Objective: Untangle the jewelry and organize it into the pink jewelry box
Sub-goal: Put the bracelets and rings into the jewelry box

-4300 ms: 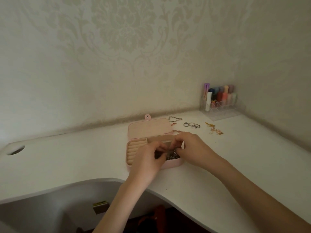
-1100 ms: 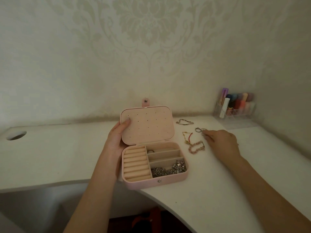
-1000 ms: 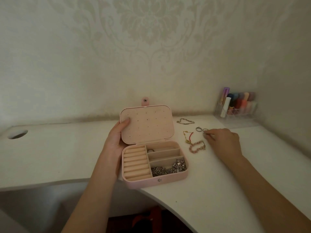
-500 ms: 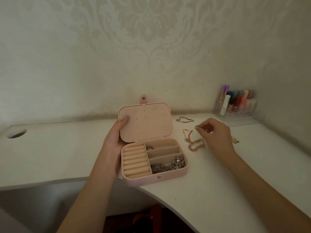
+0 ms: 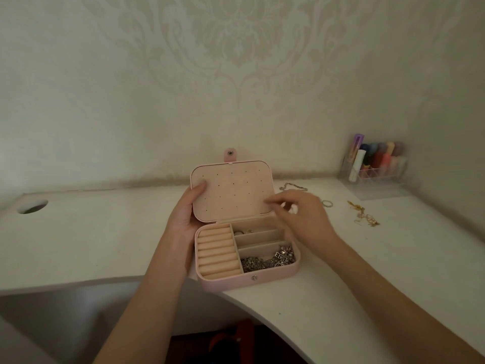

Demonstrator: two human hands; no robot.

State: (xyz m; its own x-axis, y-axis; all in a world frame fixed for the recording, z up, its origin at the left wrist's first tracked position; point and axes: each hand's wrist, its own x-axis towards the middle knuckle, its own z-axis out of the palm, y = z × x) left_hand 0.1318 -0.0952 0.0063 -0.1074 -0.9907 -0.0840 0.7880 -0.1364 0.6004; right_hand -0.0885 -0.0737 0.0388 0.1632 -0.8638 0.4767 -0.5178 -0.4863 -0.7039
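1. The pink jewelry box point(image 5: 262, 281) sits open near the front edge of the white bench point(image 5: 105, 232), its lid point(image 5: 231, 190) standing up toward the wall.
2. The left hand point(image 5: 183, 216) holds the lid's left edge, thumb on the dotted inner face and the other fingers hidden behind it, propping the lid upright.
3. The right hand point(image 5: 301, 216) hovers at the box's back right corner, just over the rear compartment. Its fingers point(image 5: 273, 203) are bunched together as if pinching something small; whether a ring is between them I cannot tell.
4. Inside, the ring rolls point(image 5: 216, 252) fill the left half and look bare. On the right are three long slots running left to right: the rear one holds a small ring point(image 5: 242, 231), the middle one looks empty, the front one carries a heap of silver chain point(image 5: 267, 260).
5. Loose pieces lie on the bench right of the box: a silver bracelet point(image 5: 292, 186) behind the right hand, a ring point(image 5: 327, 203) just beyond its knuckles, and a gold tangle point(image 5: 363, 215) further right.
6. The relation that counts: the rear slot lies directly below and slightly left of the right fingers, so I judge a short drop would place a piece there. The right hand is also the nearer one to all the loose jewelry.
7. A clear organizer point(image 5: 375, 164) of cosmetics stands in the far right corner.
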